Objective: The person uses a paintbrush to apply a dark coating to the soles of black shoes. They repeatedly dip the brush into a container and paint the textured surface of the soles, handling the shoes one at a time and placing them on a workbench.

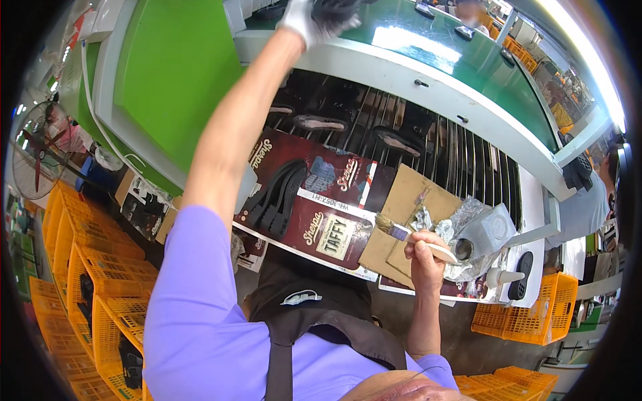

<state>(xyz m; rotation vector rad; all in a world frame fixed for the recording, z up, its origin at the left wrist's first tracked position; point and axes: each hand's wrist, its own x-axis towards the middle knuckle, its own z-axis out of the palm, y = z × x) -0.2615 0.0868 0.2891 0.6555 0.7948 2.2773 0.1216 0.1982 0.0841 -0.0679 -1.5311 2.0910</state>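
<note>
My left hand (315, 23), in a white glove with dark fingers, reaches out over the green conveyor belt (521, 90) at the top. Its fingers are blurred and cut off by the frame edge, so whether they hold anything does not show. My bare right hand (426, 262) is closed around a paintbrush (441, 252) with a pale handle; its bristles point left over brown cardboard (401, 197). Right of it stand a cloudy plastic jug (486, 232) and a white nozzle bottle (503, 277) among crumpled plastic. Several black shoe soles (281, 197) lie on maroon printed cardboard (328, 224).
Below the conveyor's white frame (401, 70), dark shoes (398, 139) rest on a rack of bars. A green panel (180, 73) rises at left. Orange crates (117, 294) are stacked lower left, another crate (535, 311) at right. A fan (40, 150) stands far left; a person (585, 200) is at right.
</note>
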